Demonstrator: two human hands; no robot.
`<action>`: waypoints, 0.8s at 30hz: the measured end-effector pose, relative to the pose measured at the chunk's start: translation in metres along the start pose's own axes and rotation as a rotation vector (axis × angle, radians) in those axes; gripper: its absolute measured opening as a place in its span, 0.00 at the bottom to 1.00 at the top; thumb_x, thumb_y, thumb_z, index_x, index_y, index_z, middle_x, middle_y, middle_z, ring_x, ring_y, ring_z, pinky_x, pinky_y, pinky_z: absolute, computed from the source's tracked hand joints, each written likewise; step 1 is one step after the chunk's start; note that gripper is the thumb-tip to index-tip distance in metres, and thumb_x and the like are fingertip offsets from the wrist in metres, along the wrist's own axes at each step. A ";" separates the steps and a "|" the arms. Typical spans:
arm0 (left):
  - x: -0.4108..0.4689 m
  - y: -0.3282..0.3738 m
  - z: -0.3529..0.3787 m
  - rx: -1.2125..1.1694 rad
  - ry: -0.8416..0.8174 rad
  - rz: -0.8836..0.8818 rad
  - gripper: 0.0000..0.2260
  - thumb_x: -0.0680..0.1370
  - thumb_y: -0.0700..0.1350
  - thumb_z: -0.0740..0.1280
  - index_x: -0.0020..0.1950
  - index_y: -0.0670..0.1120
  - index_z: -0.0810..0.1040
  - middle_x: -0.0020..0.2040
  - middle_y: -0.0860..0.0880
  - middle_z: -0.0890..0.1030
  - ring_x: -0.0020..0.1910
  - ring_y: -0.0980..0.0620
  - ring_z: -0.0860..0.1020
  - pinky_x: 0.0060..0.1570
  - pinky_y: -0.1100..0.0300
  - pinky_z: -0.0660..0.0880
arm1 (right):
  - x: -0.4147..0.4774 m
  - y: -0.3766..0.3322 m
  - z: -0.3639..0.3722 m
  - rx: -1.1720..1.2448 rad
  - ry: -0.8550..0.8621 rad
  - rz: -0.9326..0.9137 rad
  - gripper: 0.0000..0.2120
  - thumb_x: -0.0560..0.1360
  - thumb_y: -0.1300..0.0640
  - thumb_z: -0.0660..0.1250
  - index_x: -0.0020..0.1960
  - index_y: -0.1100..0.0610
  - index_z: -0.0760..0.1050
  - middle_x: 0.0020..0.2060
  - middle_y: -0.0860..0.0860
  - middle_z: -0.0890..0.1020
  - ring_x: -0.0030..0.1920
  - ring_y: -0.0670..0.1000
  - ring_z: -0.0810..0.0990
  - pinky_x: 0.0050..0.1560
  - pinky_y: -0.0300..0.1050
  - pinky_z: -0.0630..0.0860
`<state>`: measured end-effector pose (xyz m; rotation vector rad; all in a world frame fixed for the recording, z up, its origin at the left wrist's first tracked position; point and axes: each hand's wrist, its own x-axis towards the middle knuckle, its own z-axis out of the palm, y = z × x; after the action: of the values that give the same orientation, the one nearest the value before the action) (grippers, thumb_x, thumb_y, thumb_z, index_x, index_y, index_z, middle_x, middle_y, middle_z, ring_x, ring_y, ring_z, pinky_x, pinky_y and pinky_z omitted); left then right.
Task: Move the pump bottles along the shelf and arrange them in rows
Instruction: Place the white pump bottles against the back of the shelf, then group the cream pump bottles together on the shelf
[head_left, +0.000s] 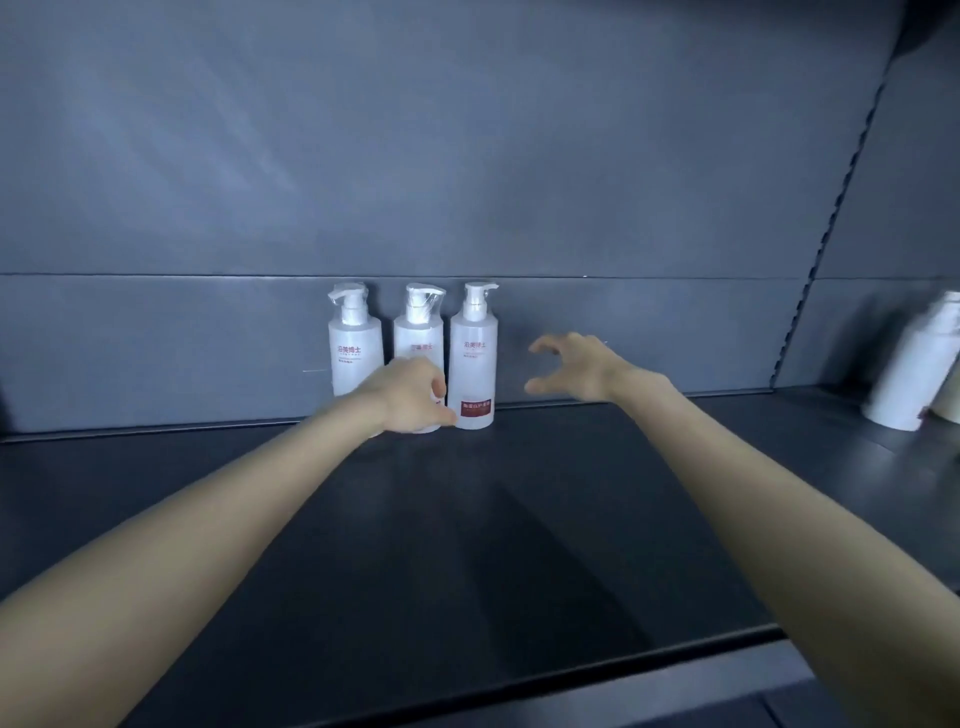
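Three white pump bottles stand upright in a row against the back panel of the dark shelf (467, 519): the left bottle (355, 343), the middle bottle (418, 332) and the right bottle (474, 358) with a red label low on it. My left hand (410, 396) is in front of the middle bottle's lower half and hides it. Its fingers are curled, with fingertips near the base of the right bottle; whether it grips anything is unclear. My right hand (571, 366) hovers to the right of the right bottle, apart from it, with fingers spread and nothing in it.
At the far right edge of the shelf stands another white pump bottle (911, 364), blurred, with a second one partly visible behind it. A perforated upright post (831, 218) divides the back panel. The shelf's front edge (519, 680) runs below my forearms.
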<state>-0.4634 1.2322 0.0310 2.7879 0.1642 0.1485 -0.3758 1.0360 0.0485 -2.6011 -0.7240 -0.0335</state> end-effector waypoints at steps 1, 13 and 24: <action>0.001 0.011 -0.007 0.008 -0.014 0.040 0.19 0.74 0.51 0.70 0.60 0.44 0.75 0.56 0.46 0.77 0.49 0.48 0.75 0.48 0.58 0.72 | -0.006 0.005 -0.010 -0.034 -0.003 0.020 0.26 0.74 0.52 0.69 0.70 0.54 0.67 0.68 0.54 0.71 0.67 0.55 0.69 0.60 0.44 0.67; 0.011 0.215 -0.018 0.031 0.074 0.500 0.25 0.72 0.55 0.71 0.66 0.50 0.71 0.63 0.47 0.75 0.61 0.48 0.72 0.58 0.56 0.70 | -0.115 0.123 -0.153 -0.222 0.237 0.220 0.25 0.72 0.51 0.71 0.67 0.55 0.70 0.61 0.59 0.75 0.62 0.58 0.73 0.60 0.46 0.70; -0.008 0.415 0.063 -0.002 0.121 0.624 0.25 0.74 0.54 0.69 0.69 0.50 0.69 0.67 0.48 0.72 0.68 0.48 0.67 0.59 0.56 0.64 | -0.235 0.294 -0.242 -0.332 0.291 0.289 0.25 0.73 0.51 0.69 0.67 0.56 0.70 0.64 0.56 0.72 0.66 0.57 0.69 0.59 0.47 0.68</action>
<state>-0.4240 0.8230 0.1141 2.7304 -0.6806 0.4640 -0.4107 0.5951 0.1159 -2.9000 -0.2513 -0.4702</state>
